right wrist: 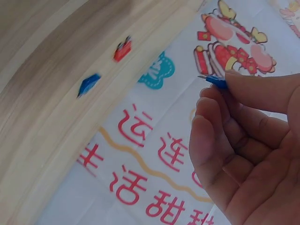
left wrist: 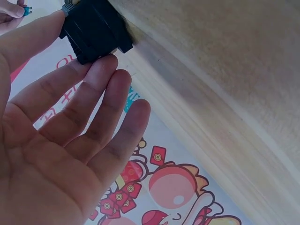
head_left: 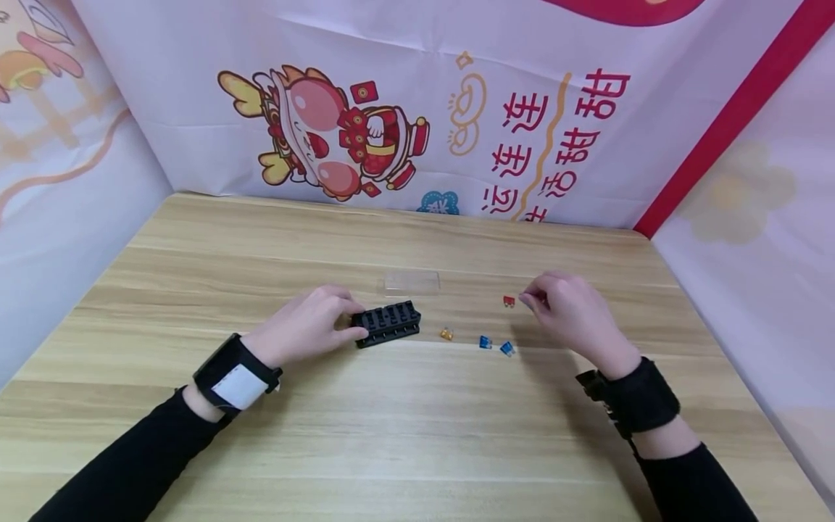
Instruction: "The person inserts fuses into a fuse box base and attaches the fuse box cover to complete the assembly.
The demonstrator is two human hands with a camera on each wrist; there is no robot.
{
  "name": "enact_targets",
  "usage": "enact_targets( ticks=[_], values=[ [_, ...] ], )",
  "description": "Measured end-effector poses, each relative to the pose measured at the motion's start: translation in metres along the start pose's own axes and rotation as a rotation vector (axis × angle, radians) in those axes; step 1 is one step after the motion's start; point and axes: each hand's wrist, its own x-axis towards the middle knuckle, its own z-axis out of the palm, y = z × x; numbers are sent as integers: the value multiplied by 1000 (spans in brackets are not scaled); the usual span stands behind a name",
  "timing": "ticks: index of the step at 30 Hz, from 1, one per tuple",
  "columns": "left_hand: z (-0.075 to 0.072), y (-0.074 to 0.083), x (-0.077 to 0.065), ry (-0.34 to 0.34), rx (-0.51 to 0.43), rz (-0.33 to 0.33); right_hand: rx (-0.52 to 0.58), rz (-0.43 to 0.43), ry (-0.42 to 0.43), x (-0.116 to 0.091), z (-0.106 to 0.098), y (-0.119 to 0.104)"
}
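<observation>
Creased white fabric (head_left: 417, 32) printed with red lettering and a cartoon figure stands behind the pale wood-grain surface (head_left: 391, 428). Near the middle of this surface sits a black fuse block (head_left: 389, 324), set slightly aslant; the left hand (head_left: 312, 326) grips its end, thumb on one side and the nearest fingers on the other, while the outer fingers reach out unbent. The right hand (head_left: 575, 312) pinches a blue blade fuse (right wrist: 217, 83) between thumb and forefinger, the remaining fingers curled in below.

With so little of that fuse held, it could probably slip or twist if the pinch loosened. The block, gripped at only one end, might swing round under a push at the other. A low sweep of the right hand could scatter the red blade fuse (head_left: 509, 301), close to its fingertips, or the two loose blue fuses (head_left: 485, 342) nearer the person.

The block looks like matte, rigid plastic, ridged with a row of slots. The fuses are small, flat and coloured, the held one showing a thin metal tip. An amber fuse (head_left: 446, 334) lies beside the block, and a clear rectangular cover (head_left: 412, 282) just beyond it.
</observation>
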Motion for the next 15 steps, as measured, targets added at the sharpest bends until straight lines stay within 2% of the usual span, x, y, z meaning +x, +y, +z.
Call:
enact_targets(
  ticks=[7, 15],
  values=[
    [0, 1, 0, 5, -2, 1, 50, -4, 10, 8, -2, -13],
    [2, 1, -2, 17, 38, 15, 79, -26, -13, 23, -4, -27]
  ],
)
